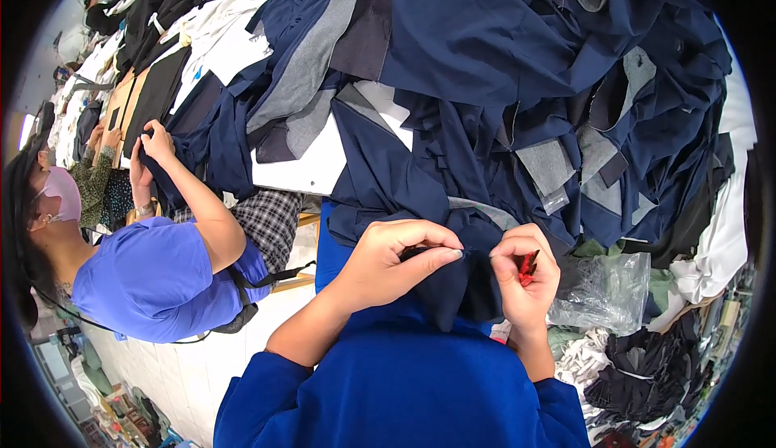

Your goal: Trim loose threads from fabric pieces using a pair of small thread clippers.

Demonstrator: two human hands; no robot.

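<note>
My left hand (396, 260) is closed, thumb and forefinger pinching the edge of a dark navy garment (453, 290) in front of my chest. Across from it, my right hand (527, 282) is curled with thumb and forefinger pressed together at the garment's other side. Tucked in the right palm is a small red tool (529, 267), which looks like thread snips; its blades are hidden. Between the hands the cloth hangs down in a fold, and its upper part runs up onto the table. Any thread at my fingertips is too fine to make out.
A large heap of navy garments (493, 35) with grey panels covers the white table (303, 175). At left a co-worker in a violet-blue shirt (153, 282) handles dark cloth. A clear plastic bag (606, 293) and dark cloth scraps (647, 367) lie at right.
</note>
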